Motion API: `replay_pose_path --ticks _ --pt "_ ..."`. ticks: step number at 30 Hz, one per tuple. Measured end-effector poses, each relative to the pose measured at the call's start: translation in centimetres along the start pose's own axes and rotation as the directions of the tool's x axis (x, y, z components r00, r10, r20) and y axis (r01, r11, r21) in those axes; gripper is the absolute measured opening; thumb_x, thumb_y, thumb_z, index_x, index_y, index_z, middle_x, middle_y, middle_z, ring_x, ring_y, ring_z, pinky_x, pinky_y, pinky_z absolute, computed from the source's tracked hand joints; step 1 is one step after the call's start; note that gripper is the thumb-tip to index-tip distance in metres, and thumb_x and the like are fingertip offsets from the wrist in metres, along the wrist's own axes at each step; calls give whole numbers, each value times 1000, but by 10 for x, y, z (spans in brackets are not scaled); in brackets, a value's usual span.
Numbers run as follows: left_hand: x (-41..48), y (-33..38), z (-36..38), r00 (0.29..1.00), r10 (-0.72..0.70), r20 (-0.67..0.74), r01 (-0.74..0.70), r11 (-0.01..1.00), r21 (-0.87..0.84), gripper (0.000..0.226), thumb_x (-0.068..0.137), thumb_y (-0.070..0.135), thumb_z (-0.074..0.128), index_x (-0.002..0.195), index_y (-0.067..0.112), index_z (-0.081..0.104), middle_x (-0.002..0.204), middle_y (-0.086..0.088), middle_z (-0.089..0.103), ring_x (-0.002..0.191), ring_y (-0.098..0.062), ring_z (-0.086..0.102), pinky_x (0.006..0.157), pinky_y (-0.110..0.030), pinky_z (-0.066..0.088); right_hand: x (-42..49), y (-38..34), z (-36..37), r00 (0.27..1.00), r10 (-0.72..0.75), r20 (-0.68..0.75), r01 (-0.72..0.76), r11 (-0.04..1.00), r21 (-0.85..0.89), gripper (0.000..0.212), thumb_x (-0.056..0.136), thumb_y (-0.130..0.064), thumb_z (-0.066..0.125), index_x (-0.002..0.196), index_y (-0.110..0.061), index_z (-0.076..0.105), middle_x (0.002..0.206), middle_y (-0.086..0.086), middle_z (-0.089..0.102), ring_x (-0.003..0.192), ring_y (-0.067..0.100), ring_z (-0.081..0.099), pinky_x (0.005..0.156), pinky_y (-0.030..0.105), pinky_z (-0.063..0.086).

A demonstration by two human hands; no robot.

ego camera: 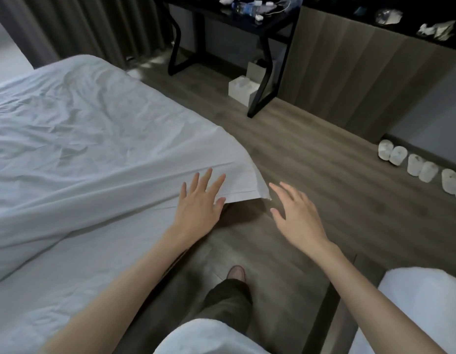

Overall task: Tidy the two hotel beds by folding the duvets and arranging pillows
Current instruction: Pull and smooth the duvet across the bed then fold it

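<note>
A wrinkled white duvet (94,129) covers the bed on the left, and its near corner (247,185) hangs past the mattress edge over the floor. My left hand (200,200) lies flat with spread fingers on the duvet just beside that corner. My right hand (296,213) hovers open over the floor, a little to the right of the corner and apart from it. The white sheet (81,264) of the same bed shows below the duvet. A corner of the second bed (423,310) is at the lower right. No pillow is in view.
Wood floor (311,159) runs between the beds. A black desk (222,26) with bottles and clutter stands at the back, white boxes (243,89) by its leg. Several white rolls (416,164) line the right wall. Grey curtains (89,26) hang at the back left. My foot (236,273) is below.
</note>
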State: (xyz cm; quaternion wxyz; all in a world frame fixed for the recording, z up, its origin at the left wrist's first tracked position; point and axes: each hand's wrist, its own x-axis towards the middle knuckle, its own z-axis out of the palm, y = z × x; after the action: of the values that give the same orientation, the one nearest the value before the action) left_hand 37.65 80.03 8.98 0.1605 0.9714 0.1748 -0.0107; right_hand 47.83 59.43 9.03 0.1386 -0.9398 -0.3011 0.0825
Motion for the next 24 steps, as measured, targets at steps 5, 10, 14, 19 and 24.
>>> replay_pose_path --ticks 5,10,14,19,24 --pt "100 12 -2 996 -89 -6 89 996 -19 55 103 41 31 154 32 14 162 -1 5 149 -28 2 120 -49 9 95 22 -18 992 -87 95 87 996 5 58 98 -28 48 151 -27 26 157 0 26 140 22 28 113 36 25" --pt "187 25 -12 984 -174 -44 173 985 -14 56 102 41 32 154 29 15 162 -2 7 149 -28 3 119 -49 9 196 55 -47 983 -158 91 158 987 6 59 96 -26 51 151 -26 28 157 1 26 139 24 29 114 38 26" --pt "244 33 -8 960 -266 -86 268 963 8 55 103 40 34 154 28 17 162 -2 9 149 -29 4 119 -49 10 275 83 -54 958 -261 121 263 965 -5 59 96 -27 49 151 -28 26 158 -1 24 140 22 27 114 38 26" --pt "305 48 15 870 -474 -133 471 880 -56 55 102 41 33 154 30 17 162 -1 9 149 -27 4 119 -47 10 376 115 -61 868 -448 212 456 890 15 57 99 -30 44 152 -30 24 159 -3 21 143 19 21 117 40 20" --pt "353 77 31 686 -713 -148 688 701 -187 56 102 40 36 153 27 20 161 -5 12 148 -29 7 118 -48 14 466 142 -82 724 -635 268 657 754 10 54 97 -28 46 149 -30 31 156 -2 28 141 19 26 114 39 23"
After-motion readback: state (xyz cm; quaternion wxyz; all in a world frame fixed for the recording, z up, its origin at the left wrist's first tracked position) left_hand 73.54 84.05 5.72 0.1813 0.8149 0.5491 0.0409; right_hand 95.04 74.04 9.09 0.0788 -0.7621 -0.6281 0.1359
